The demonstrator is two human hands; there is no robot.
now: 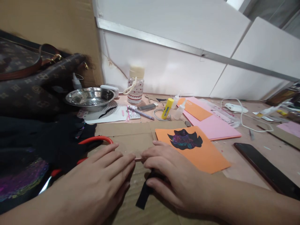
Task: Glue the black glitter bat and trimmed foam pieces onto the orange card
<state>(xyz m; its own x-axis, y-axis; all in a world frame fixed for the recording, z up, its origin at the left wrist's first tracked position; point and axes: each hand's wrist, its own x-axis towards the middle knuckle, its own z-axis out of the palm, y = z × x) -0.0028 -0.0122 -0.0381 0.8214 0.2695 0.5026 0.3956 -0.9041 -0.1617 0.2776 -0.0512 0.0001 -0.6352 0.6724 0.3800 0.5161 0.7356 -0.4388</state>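
My left hand (110,170) is low over the cardboard, its fingers pressed together. A thin pale strip (139,159) shows between its fingertips and those of my right hand; most of it is hidden. Curled over the cardboard, my right hand (173,173) has a strip of black fabric (144,195) under its thumb and fingers, one end hanging toward me. Red-handled scissors (99,138) lie beside my left hand, partly covered by dark fabric (58,147) with shiny coloured patches. Just beyond my right hand is an orange sheet (211,162) bearing a black, glittery cutout (185,139).
Past the cardboard (122,128) are a steel bowl (90,97), a jar (136,86), a yellow glue stick (167,108) and small white bottles (180,111). Pink sheets (215,126) and a phone (264,167) lie to the right. A patterned handbag (35,84) stands left.
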